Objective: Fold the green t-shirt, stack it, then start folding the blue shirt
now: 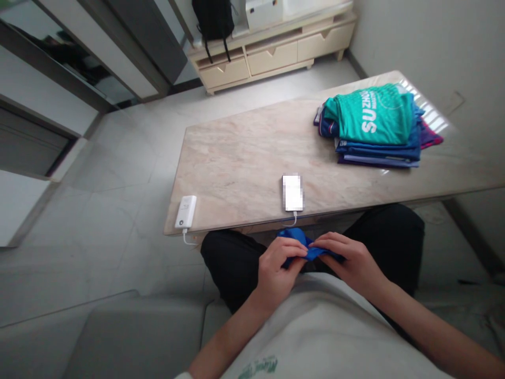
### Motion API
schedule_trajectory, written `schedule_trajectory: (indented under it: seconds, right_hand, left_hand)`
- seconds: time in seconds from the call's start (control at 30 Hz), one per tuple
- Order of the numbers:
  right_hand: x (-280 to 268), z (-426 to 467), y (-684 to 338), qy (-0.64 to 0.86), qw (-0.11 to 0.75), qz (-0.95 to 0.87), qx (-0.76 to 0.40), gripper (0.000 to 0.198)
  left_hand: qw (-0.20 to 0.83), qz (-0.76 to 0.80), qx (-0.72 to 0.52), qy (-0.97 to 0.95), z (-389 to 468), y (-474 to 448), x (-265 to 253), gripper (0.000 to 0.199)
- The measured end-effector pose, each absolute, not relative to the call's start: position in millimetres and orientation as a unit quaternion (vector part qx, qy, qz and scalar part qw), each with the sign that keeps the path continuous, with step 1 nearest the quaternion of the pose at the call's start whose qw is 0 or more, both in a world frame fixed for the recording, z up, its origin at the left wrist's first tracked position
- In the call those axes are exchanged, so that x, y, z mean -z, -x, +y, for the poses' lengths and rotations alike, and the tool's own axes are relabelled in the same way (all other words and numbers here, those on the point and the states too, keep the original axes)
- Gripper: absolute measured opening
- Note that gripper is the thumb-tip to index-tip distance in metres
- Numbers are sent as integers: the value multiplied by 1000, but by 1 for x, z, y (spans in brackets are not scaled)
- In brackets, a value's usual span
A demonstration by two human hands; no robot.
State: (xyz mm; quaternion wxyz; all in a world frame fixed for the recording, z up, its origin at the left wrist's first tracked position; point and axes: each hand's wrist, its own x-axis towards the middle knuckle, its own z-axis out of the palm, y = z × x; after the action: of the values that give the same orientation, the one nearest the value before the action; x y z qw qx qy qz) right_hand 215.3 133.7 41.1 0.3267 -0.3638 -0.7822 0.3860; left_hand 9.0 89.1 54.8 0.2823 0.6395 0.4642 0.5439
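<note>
Between my two hands, above my lap, is a bunched piece of blue fabric (294,235). My left hand (278,263) pinches it from the left, thumb below and fingers on top. From the right, my right hand (347,258) grips the same cloth with its fingers over it. The fingertips almost meet. Most of the fabric is hidden by my hands, so I cannot tell what garment or item it is. Ahead on the marble-patterned table (236,163) lies a stack of folded clothes (373,121), topped by a green shirt with white letters.
A phone (292,192) with a blurred-out screen lies near the table's front edge, a white cable plugged in. At the left corner sits a white power bank (185,211) with its own cable. Beyond stand a low cabinet (272,55) and a black backpack (214,20). A grey sofa (138,337) is beneath me.
</note>
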Motion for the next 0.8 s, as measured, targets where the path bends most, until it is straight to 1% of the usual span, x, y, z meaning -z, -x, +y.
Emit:
schedule_trajectory:
  seconds: [0.1, 0.23, 0.3, 0.37, 0.5, 0.67, 0.73, 0.8]
  right_hand:
    - [-45, 137, -221, 339, 331, -810, -346, 24]
    - [-54, 141, -227, 316, 331, -849, -264, 28]
    - [-58, 143, -229, 308, 327, -864, -227, 30]
    - [-60, 144, -229, 304, 320, -873, -207, 30]
    - [-61, 144, -227, 324, 282, -877, -215, 27]
    - [-59, 144, -224, 327, 209, -882, -267, 32]
    - [-56, 144, -224, 325, 214, -882, -266, 29]
    - [-54, 143, -223, 325, 236, -881, -249, 24]
  left_hand:
    - [268, 474, -539, -643, 89, -6, -52, 21]
    - [248, 485, -481, -687, 91, 3, -47, 32]
    - [268, 478, -457, -701, 91, 5, -45, 32]
    - [300, 473, -452, -695, 91, 5, -44, 28]
    - [347, 488, -465, -652, 89, -2, -45, 22]
    - [356, 512, -463, -631, 86, -8, -44, 19]
    - [355, 512, -459, -633, 85, -9, -43, 21]
    - [354, 513, -453, -637, 85, -9, -41, 23]
